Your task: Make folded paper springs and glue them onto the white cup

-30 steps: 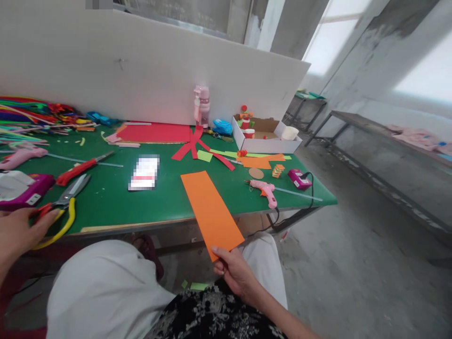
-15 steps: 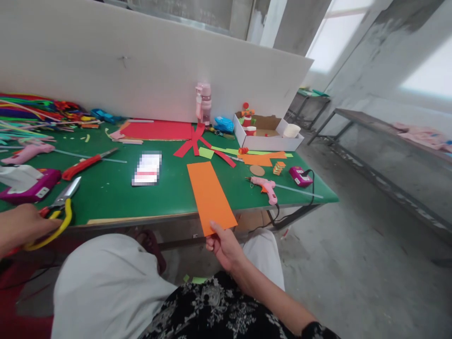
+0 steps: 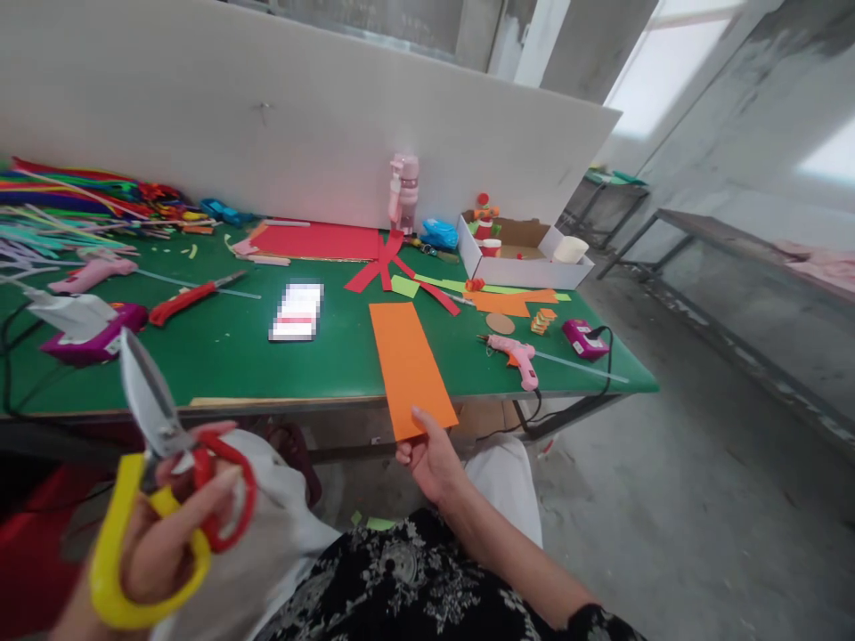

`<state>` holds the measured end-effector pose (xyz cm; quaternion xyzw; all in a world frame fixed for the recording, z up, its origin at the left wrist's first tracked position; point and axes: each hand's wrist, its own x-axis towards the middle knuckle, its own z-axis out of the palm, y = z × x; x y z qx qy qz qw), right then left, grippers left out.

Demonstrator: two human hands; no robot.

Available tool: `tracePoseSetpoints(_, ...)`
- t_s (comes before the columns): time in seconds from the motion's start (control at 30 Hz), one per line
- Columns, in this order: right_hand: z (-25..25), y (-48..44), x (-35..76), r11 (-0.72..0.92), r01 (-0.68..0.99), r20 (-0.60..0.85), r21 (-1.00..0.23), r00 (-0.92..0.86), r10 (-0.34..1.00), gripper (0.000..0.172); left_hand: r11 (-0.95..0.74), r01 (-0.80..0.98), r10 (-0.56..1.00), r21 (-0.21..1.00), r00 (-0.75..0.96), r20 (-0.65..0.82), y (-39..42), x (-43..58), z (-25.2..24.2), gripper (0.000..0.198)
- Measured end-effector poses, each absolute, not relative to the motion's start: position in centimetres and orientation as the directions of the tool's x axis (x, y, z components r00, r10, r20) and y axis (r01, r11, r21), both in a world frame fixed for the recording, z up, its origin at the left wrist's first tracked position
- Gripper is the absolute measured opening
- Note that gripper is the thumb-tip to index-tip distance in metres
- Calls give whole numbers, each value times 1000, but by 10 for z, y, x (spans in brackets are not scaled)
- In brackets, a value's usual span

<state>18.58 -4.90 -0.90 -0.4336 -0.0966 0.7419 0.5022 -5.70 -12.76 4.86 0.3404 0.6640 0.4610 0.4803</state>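
Moved: since a second ago the left hand has lifted the scissors off the tabletop's front left edge, and the orange paper strip has been pushed further onto the tabletop.
Scissors: short shiny metal blades pointing up and away, slightly blurred; one large yellow plastic loop, one smaller red loop.
Left grip: fingers threaded through both loops, closed round the handles, held in the air in front of the tabletop's front edge.
Paper: flat, smooth, long orange rectangle lying across the front edge, its near end overhanging.
Right grip: right hand below the front edge, palm up, thumb and fingers pinching the strip's near end.
Tabletop: green matte surface; a pink glue gun lies near its front right corner.
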Motion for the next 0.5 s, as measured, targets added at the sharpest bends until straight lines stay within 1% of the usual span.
tracePoseSetpoints(0.03, -9, -48, 182, -482, -660, -545, -576, -130, 828, 37, 325, -34, 907, 945, -271, -322, -128, -44, 40, 88)
tracePoseSetpoints(0.07, -9, -47, 180, -493, -654, -540, -574, -151, 828, 37, 317, -134, 921, 939, -191, -338, -128, -34, 31, 85)
tracePoseSetpoints(0.1, -9, -47, 178, -507, -645, -534, -572, -176, 827, 37, 345, -223, 919, 912, -115, -376, -128, -25, 24, 82)
tracePoseSetpoints(0.2, -13, -49, 178, -546, -614, -535, -569, -227, 813, 39, 474, -436, 875, 765, 139, -464, -134, -6, 8, 84)
tracePoseSetpoints(0.27, -17, -50, 180, -551, -609, -548, -571, -217, 808, 40, 550, -475, 834, 687, 264, -485, -141, 3, 3, 84)
tracePoseSetpoints(0.33, -20, -51, 182, -541, -609, -555, -580, -191, 810, 39, 597, -456, 802, 660, 338, -492, -148, 9, -2, 79)
tracePoseSetpoints(0.4, -22, -49, 181, -530, -602, -552, -597, -171, 816, 35, 613, -440, 789, 657, 381, -481, -153, 15, -7, 77)
tracePoseSetpoints(0.5, -21, -43, 174, -514, -599, -533, -614, -166, 830, 33, 598, -497, 801, 629, 406, -440, -156, 21, -15, 77)
